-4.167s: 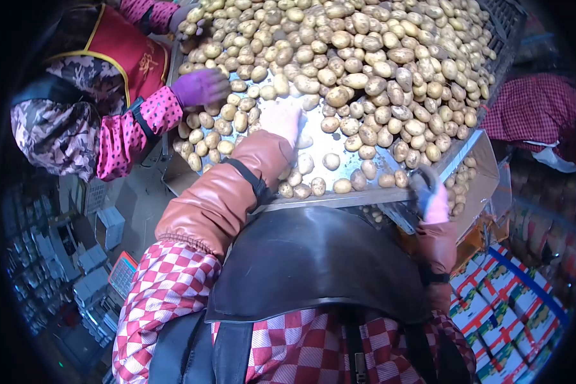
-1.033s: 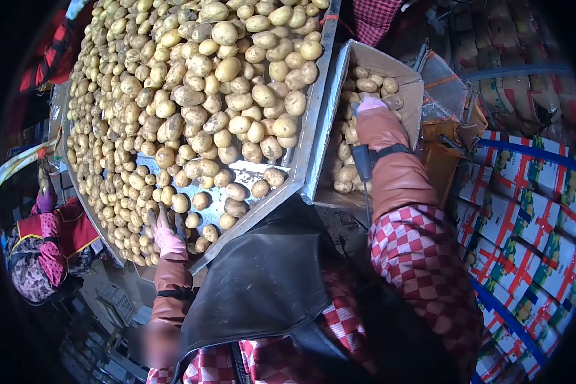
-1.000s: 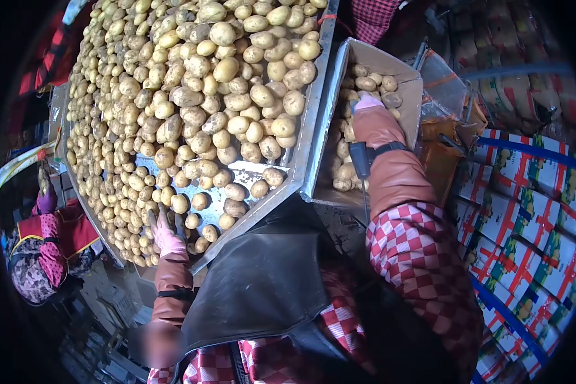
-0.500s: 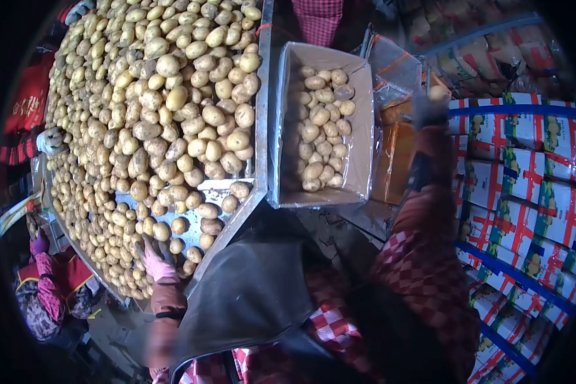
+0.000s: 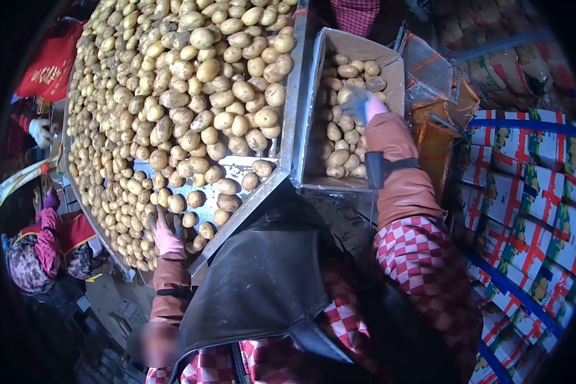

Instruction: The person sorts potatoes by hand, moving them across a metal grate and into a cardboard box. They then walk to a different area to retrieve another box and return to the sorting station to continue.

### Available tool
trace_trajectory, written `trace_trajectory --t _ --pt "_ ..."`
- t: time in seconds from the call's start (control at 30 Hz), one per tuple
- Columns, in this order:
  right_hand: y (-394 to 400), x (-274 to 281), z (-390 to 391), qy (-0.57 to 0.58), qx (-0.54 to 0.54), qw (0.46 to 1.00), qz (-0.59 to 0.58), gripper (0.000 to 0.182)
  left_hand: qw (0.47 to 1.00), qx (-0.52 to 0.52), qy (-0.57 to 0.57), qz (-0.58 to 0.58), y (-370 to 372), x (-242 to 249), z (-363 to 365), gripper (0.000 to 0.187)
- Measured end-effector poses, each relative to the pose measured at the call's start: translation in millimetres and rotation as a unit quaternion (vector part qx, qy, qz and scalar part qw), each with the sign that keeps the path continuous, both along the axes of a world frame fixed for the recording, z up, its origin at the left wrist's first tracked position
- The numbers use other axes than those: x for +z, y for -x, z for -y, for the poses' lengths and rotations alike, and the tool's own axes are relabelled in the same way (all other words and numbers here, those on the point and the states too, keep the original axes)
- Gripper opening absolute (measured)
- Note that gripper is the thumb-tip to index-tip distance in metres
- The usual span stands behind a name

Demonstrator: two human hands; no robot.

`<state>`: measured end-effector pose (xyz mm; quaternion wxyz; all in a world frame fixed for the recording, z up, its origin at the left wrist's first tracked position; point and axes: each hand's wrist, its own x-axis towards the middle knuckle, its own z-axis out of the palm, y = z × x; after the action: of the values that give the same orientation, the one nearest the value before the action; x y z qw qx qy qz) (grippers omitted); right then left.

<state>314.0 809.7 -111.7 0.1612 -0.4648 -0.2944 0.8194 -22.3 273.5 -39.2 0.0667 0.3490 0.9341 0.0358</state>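
My left hand (image 5: pixel 166 234), in a pink glove with dark fingers, lies with its fingers apart among the potatoes (image 5: pixel 208 70) near the close edge of the metal table (image 5: pixel 294 83). Over the lined cardboard box (image 5: pixel 313 168), my right hand (image 5: pixel 366 107) is in a grey and pink glove, its fingers blurred around a pale potato (image 5: pixel 345 95). Below this hand, loose potatoes cover the bottom of the box.
Printed cartons (image 5: pixel 515 176) with blue straps are stacked at the right. An orange-brown container (image 5: pixel 432 157) stands beside the box. Co-workers (image 5: pixel 51 246) are at the left edge, one gloved hand (image 5: pixel 41 132) at the table side. Checked cloth (image 5: pixel 355 14) shows beyond the box.
My right hand has moved left with the potato, from beyond the box to above its contents. My left hand stays at the potatoes. The whole view has shifted, with table and box further right.
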Motion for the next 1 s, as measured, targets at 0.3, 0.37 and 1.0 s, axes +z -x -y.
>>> trace_trajectory --t 0.3,0.37,1.0 --pt "3.3 -7.7 29.9 -0.493 0.239 0.606 0.577 0.079 0.999 -0.005 -0.010 -0.034 1.7 -19.2 8.3 0.061" --pt "25.6 20.2 82.2 -0.441 0.258 0.623 0.593 0.080 0.999 0.000 -0.011 -0.040 0.8 -21.6 8.4 0.060" --pt "53.2 -21.2 -61.6 -0.465 0.262 0.676 0.509 0.049 0.999 0.022 0.005 -0.035 -0.1 -17.2 2.3 0.064"
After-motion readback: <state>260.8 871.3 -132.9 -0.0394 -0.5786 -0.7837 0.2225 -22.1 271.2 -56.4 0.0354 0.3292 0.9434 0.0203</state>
